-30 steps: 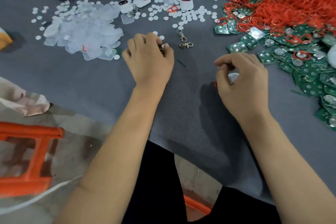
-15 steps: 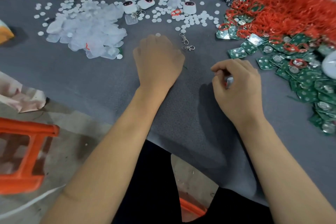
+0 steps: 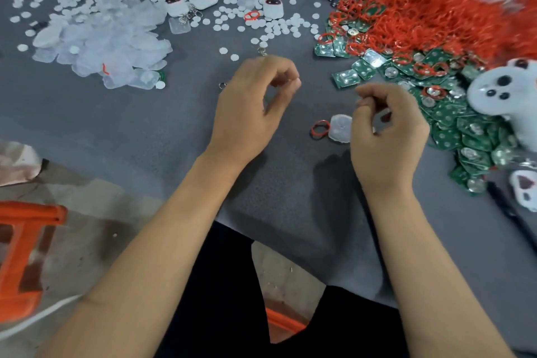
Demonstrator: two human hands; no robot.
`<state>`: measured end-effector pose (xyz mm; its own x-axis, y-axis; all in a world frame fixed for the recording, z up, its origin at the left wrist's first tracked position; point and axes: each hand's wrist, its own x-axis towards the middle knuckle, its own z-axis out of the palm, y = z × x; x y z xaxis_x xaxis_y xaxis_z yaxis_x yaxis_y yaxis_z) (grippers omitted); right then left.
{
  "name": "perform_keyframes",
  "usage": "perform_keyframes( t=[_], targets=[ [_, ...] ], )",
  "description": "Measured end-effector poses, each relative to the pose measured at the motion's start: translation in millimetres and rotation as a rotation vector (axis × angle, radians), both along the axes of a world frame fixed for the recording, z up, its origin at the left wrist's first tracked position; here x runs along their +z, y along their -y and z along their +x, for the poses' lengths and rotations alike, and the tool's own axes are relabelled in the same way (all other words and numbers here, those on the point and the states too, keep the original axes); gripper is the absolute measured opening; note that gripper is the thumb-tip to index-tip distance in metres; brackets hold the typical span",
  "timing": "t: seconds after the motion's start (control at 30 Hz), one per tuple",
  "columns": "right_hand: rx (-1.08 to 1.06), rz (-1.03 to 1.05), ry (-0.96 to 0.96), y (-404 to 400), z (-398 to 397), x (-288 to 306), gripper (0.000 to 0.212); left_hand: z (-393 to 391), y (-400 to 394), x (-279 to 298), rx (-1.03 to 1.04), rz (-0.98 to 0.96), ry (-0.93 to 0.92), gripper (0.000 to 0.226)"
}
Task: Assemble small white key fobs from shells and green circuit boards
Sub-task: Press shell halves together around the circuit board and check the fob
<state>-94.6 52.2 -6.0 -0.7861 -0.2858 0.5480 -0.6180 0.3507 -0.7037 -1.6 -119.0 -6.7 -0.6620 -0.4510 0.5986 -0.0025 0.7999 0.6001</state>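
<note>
Currently both hands hover over the grey bench (image 3: 145, 131), fingers curled. Left hand (image 3: 250, 107) and right hand (image 3: 386, 131): can't tell if either grips anything. Clear shell (image 3: 340, 128) and red ring (image 3: 320, 128) lie between them.

Both forearms come up from the bottom edge of the frame and are bare from elbow to wrist, with no sleeve showing on either. The left hand (image 3: 250, 107), at the centre of the frame, and the right hand (image 3: 386, 136), to the right of centre, are bare too: no gloves, rings, watch or wristband. The fingernails are short and plain. At the bottom centre, between the forearms, are the legs in plain black trousers (image 3: 220, 293), with no pattern or seam that can be made out.
</note>
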Motion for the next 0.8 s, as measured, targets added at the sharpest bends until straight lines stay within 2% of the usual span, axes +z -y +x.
perform_keyframes(
  t=[0.17, 0.27, 0.33, 0.47, 0.57, 0.8],
  targets=[
    [-0.14, -0.073, 0.118, -22.6, 2.6, 2.1, 0.02, 3.6, -26.4, -4.7, -0.152, -0.097, 0.181, 0.01],
    [-0.199, -0.137, 0.188, -33.0, 6.1, 2.7, 0.02, -4.8, -30.1, -4.3, -0.225, -0.075, 0.35, 0.009],
    [-0.218, -0.19, 0.248, -37.0, 7.3, 3.4, 0.02, -10.8, -33.1, -6.2, -0.225, -0.057, 0.388, 0.009],
    [-0.213, -0.236, 0.318, -36.9, 8.2, 5.7, 0.019, -9.6, -31.5, -6.6, -0.191, 0.059, 0.332, 0.007],
    [-0.216, -0.269, 0.361, -37.8, 6.8, 6.9, 0.02, -6.5, -32.3, -6.9, -0.16, 0.052, 0.308, 0.007],
    [-0.194, -0.292, 0.449, -42.3, 4.9, 6.5, 0.022, -3.5, -30.2, -8.5, 0.112, 0.075, 0.277, 0.008]
  ],
)
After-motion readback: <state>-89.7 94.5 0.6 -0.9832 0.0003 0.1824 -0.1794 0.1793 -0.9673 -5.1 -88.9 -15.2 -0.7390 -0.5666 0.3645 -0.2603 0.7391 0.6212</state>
